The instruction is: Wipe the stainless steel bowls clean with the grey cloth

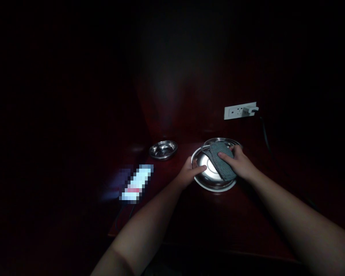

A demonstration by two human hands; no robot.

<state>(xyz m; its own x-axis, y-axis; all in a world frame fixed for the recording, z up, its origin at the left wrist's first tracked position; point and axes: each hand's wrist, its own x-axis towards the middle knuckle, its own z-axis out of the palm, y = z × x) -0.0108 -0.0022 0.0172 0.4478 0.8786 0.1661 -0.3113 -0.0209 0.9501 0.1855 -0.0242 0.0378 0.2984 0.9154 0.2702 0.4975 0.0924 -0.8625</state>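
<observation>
The right hand [239, 161] is pressing a grey cloth [220, 164] flat onto a steel plate [211, 180] near the table's [195, 214] back edge — the left hand [189, 171] is gripping the plate's left rim — while a small steel bowl [163, 149] is sitting nearby toward the left.

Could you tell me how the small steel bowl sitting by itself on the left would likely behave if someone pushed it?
The small steel bowl looks thin and shallow, so probably light. Its polished metal on the smooth dark table would likely slide easily rather than grip. Its wide, low shape suggests it would not tip, though it might spin.
</observation>
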